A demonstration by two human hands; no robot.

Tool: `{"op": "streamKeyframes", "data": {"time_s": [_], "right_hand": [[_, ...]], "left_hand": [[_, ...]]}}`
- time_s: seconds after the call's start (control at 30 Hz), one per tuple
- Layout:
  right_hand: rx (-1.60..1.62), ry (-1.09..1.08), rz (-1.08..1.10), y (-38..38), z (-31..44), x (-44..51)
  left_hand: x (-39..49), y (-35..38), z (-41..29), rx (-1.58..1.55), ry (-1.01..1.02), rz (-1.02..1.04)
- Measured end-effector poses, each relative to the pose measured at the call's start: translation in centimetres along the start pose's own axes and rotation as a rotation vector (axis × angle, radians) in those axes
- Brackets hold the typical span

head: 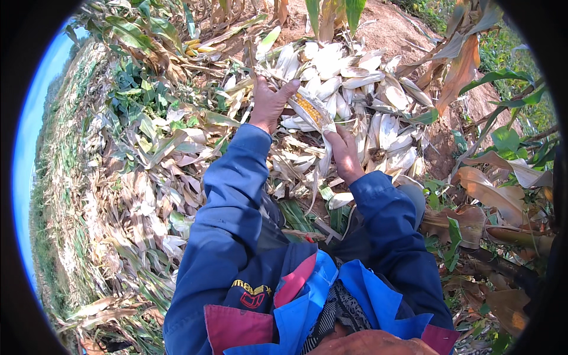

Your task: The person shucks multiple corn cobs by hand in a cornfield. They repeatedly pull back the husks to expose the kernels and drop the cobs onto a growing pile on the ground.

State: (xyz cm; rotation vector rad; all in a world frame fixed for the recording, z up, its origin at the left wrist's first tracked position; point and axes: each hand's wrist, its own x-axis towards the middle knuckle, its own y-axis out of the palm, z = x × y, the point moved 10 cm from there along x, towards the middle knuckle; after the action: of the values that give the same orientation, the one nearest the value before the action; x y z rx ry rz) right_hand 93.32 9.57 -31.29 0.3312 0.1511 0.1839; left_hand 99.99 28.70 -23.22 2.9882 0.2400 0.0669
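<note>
Both hands hold an ear of corn (308, 109) in a dry, pale husk that is parted, with yellow kernels showing along its middle. My left hand (271, 101) grips the upper left end, its thumb lying beside the kernels. At the lower right end, my right hand (343, 151) has its thumb and fingers on the husk, and a loose strip of husk hangs below. Under and beyond the ear lies a broad heap of pale corn husks (355, 84) on the ground.
Yellow ears (197, 48) lie among leaves at the upper left. Dry stalks and leaves (492, 191) stand close on the right. Bare reddish soil (390, 26) shows beyond the heap. Cut corn litter (133, 199) covers the ground on the left.
</note>
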Motion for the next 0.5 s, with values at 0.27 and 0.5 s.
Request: {"op": "streamKeyframes", "data": {"time_s": [0.27, 0.5], "right_hand": [[-0.203, 0.114, 0.063, -0.5, -0.6, 0.1], [-0.195, 0.052, 0.128, 0.4, 0.1, -0.2]], "left_hand": [[-1.2, -0.5, 2.2, 0.221, -0.329, 0.073], [-2.9, 0.7, 1.1, 0.379, -0.282, 0.206]]}}
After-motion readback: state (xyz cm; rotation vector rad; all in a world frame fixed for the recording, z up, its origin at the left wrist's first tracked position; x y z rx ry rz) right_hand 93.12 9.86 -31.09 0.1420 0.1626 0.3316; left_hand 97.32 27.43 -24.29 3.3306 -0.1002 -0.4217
